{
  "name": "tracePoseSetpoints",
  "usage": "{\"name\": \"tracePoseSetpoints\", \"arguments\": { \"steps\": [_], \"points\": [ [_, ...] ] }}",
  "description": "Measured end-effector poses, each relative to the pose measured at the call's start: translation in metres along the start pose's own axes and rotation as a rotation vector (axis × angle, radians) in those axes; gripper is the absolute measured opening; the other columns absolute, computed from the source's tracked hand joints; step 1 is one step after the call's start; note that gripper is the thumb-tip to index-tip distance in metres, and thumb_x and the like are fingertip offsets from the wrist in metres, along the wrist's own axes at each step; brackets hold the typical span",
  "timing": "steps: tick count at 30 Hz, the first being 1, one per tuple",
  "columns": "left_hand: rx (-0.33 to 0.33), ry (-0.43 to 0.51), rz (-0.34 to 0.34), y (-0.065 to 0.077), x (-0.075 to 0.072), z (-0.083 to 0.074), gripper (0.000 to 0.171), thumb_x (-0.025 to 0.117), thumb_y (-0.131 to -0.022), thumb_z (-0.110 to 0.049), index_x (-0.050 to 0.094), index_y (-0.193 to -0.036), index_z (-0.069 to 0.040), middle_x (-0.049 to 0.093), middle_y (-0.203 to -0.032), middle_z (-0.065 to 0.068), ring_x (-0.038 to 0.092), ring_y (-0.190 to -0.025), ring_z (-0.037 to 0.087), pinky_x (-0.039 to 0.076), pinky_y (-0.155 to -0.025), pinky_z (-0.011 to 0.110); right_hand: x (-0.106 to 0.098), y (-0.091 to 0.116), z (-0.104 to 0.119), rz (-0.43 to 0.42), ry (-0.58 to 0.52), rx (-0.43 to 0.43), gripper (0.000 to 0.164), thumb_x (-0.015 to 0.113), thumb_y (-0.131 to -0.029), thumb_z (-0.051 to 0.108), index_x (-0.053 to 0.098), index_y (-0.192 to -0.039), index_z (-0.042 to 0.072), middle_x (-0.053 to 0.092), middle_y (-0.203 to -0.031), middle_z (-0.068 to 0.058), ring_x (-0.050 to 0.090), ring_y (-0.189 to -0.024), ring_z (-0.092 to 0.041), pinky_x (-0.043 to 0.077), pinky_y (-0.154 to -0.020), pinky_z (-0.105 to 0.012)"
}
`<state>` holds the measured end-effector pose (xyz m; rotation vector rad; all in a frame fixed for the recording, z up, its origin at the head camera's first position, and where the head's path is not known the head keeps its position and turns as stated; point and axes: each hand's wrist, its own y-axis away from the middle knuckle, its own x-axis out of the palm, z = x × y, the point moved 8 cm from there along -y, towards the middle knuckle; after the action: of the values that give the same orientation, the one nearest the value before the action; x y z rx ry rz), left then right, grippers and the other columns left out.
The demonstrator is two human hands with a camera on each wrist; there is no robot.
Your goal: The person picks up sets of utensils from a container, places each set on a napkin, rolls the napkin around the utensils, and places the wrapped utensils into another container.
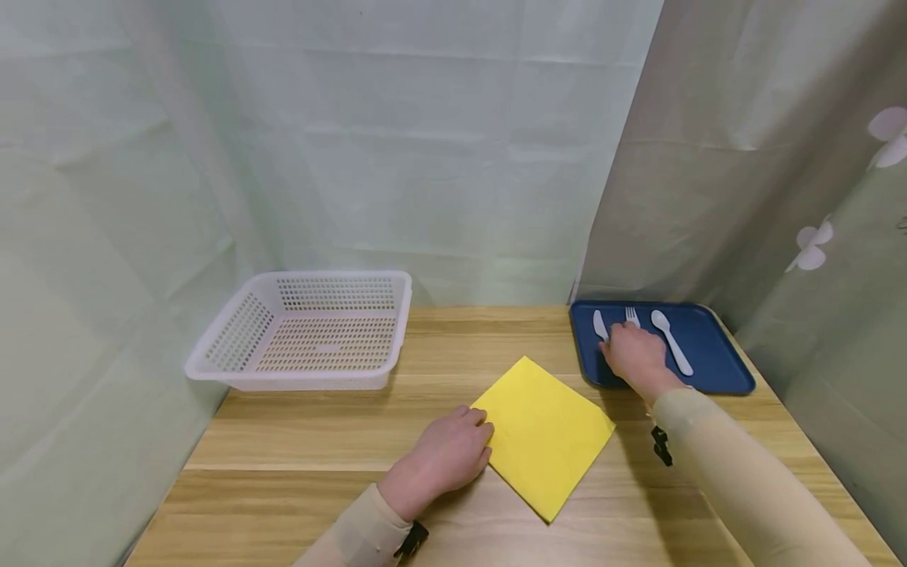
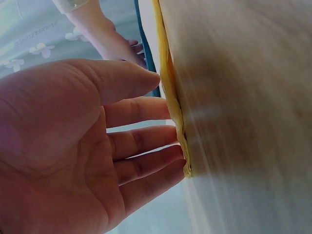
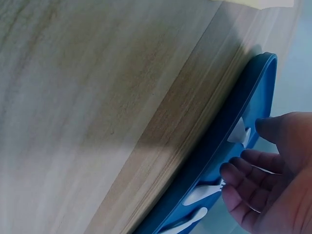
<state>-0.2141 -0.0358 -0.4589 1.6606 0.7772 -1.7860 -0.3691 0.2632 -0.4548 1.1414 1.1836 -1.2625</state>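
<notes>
Left hand point(image 1: 449, 449) touching yellow napkin point(image 1: 544, 437); right hand point(image 1: 638, 354) over tray point(image 1: 717, 354) (blue).

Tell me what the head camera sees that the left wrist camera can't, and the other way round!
Only the head view shows the white, rectangular plastic basket with holes, plus the white, plastic-looking knife, fork and spoon.

Only the left wrist view shows the palm side of the left hand.

Both share that hand touching the flat yellow square of cloth or paper, the right hand, and the dark blue rectangular tray, though the left wrist view catches just its edge.
</notes>
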Motion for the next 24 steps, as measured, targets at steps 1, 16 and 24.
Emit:
{"name": "tracePoseSetpoints", "arguments": {
  "steps": [1, 16, 24],
  "points": [
    [0.0, -0.001, -0.001, 0.0, 0.0, 0.0, 0.024, 0.076, -0.103, -0.031, 0.079, -0.117, -0.011, 0.072, -0.123, 0.005, 0.065, -0.103, 0.021, 0.059, -0.088, 0.033, 0.001, -0.001, -0.001, 0.007, -0.002, 0.006, 0.039, 0.069, -0.108, 0.029, 0.065, -0.112, -0.009, 0.064, -0.097, -0.025, 0.068, -0.086, -0.046, 0.059, -0.077, -0.063],
    [-0.005, 0.0, -0.018, 0.0, 0.001, 0.001, 0.021, 0.077, -0.103, -0.03, 0.079, -0.115, -0.012, 0.072, -0.121, 0.004, 0.064, -0.102, 0.022, 0.059, -0.085, 0.034, 0.011, -0.008, -0.005, 0.06, -0.002, 0.054, 0.038, 0.067, -0.11, 0.026, 0.064, -0.119, -0.01, 0.066, -0.103, -0.027, 0.068, -0.09, -0.044, 0.06, -0.082, -0.064],
    [-0.005, 0.012, -0.032, 0.001, -0.003, 0.001, 0.018, 0.077, -0.102, -0.029, 0.079, -0.111, -0.013, 0.07, -0.116, 0.003, 0.062, -0.097, 0.021, 0.058, -0.081, 0.033, 0.014, -0.01, -0.008, 0.083, -0.018, 0.083, 0.03, 0.063, -0.11, 0.021, 0.065, -0.113, -0.009, 0.069, -0.098, -0.024, 0.068, -0.089, -0.043, 0.059, -0.083, -0.065]
  ]
}}
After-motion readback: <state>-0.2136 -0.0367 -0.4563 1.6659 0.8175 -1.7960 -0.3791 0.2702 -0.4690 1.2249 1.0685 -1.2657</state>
